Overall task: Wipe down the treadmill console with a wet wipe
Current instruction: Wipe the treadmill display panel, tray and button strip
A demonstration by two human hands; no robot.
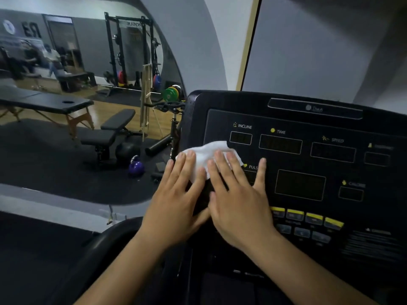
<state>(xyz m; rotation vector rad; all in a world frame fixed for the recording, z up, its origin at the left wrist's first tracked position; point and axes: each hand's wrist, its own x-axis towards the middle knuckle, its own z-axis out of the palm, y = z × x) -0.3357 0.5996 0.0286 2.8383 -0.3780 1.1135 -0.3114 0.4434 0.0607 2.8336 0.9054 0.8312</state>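
Note:
The black treadmill console (308, 172) fills the right half of the view, with dark display windows labelled incline, time, speed and pulse. A white wet wipe (209, 154) lies flat on the console's left part, below the incline window. My left hand (178, 194) presses its fingers on the wipe's left edge. My right hand (237, 194) lies flat over the wipe's right side, fingers spread, the thumb resting on the console beside the pulse label. Both hands sit side by side and touch each other.
A row of yellow buttons (308, 216) sits just right of my right wrist. A large wall mirror (88, 84) at the left reflects a gym: massage table, weight bench, squat rack, purple kettlebell. The treadmill's handrail (105, 243) curves below my left forearm.

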